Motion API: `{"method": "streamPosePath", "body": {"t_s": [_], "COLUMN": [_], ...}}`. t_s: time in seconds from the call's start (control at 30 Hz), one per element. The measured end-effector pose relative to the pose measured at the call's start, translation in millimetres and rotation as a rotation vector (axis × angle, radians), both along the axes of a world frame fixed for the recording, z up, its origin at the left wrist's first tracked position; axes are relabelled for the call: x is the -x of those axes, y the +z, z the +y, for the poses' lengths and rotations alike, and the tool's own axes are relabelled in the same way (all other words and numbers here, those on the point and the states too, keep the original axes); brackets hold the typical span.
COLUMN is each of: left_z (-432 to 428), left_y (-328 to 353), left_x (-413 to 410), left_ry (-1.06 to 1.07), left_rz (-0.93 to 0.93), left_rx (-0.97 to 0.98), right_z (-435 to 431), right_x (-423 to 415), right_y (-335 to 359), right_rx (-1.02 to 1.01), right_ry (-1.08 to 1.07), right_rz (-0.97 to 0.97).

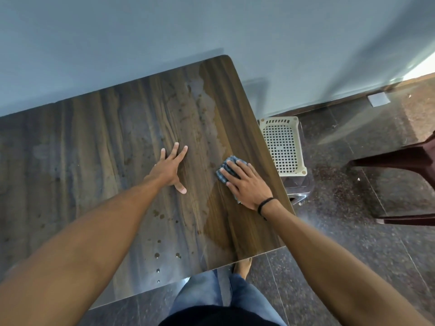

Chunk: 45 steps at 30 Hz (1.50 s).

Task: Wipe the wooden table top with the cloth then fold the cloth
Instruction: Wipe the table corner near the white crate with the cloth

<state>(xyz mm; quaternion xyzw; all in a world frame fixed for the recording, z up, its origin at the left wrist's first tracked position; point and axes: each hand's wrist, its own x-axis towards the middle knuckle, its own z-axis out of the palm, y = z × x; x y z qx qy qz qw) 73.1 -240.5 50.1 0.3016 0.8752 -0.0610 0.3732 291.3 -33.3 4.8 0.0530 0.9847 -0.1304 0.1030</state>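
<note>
Table [94, 149]: wooden top with dark streaked grain. Its far edge stood against a pale blue wall [211, 27], and the rounded far right corner was in view.

Cloth [221, 176]: blue-grey check, bunched small. It lay on the top close to the right edge, about midway along it, and was mostly covered by the right hand.

Right hand [247, 184]: palm down on the cloth. The fingers were straight and a little apart, pressing it flat to the wood, with the thumb out to the side at the cloth's near end. A black band [264, 204] circled the wrist.

Left hand [168, 171]: flat on bare wood toward the middle of the top, well apart from the cloth. The fingers were spread and straight, the thumb was splayed toward the near edge, and nothing was held.

Wet marks [200, 90]: a pale film ran from the far right corner down toward the cloth. A darker damp band reached from the cloth to the near edge.

Droplets [156, 255]: scattered beads lay close to the near edge.

Crate [282, 147]: cream, perforated. It sat low, just beside the table's right edge.

Chair [400, 180]: dark brown, only partly in view. It stood on the speckled floor [341, 231], away from the right edge.

Person: blue jeans [211, 292] and a bare foot [243, 267] showed below the near edge.
</note>
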Motion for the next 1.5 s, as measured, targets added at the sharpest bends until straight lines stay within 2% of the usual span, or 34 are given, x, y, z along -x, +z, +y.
{"method": "streamPosePath", "body": {"t_s": [0.47, 0.73, 0.8, 0.97, 1.03, 1.13, 1.2, 1.3, 1.4, 1.47, 1.5], "left_z": [4.9, 2.6, 3.4, 8.8, 12.5, 20.8, 28.1, 36.6, 41.2, 43.3, 43.9], "left_y": [6.7, 6.8, 7.0, 3.4, 4.6, 9.3, 14.0, 20.8, 20.1, 15.6, 13.5], "left_x": [2.6, 0.3, -0.4, -1.0, 0.6, 5.0, 12.2, 28.4, 35.4, 32.2, 30.0], "left_ry": [-0.018, 0.0, 0.01, 0.031, 0.062, 0.152, 0.198, 0.243, 0.252, 0.26, 0.269], "left_rz": [-0.009, -0.036, -0.052, -0.093, -0.115, -0.105, -0.074, -0.084, -0.132, -0.126, -0.113], "left_rx": [0.023, 0.02, 0.023, 0.059, 0.071, 0.041, 0.036, 0.048, 0.068, 0.066, 0.059], "right_z": [-13.3, -28.9, -28.6, 31.5, 55.6, 54.0, 32.7, 17.6, 42.0, 55.8, 59.7], "right_x": [3.6, 29.8, 35.9, 43.2, 50.7, 62.8, 62.4, 39.5, 35.8, 52.8, 63.2], "right_y": [3.9, 7.1, 5.4, 7.1, 13.1, 19.0, 16.7, -1.3, -7.0, -2.7, 0.6], "right_rx": [0.048, 0.102, 0.086, 0.056, 0.039, 0.097, 0.113, 0.103, 0.115, 0.071, 0.066], "right_ry": [-0.084, -0.258, -0.196, 0.249, 0.229, -0.053, -0.115, 0.157, 0.431, 0.404, 0.301], "right_rz": [-0.045, -0.062, -0.07, -0.058, -0.053, -0.056, -0.027, 0.048, 0.036, 0.065, 0.052]}}
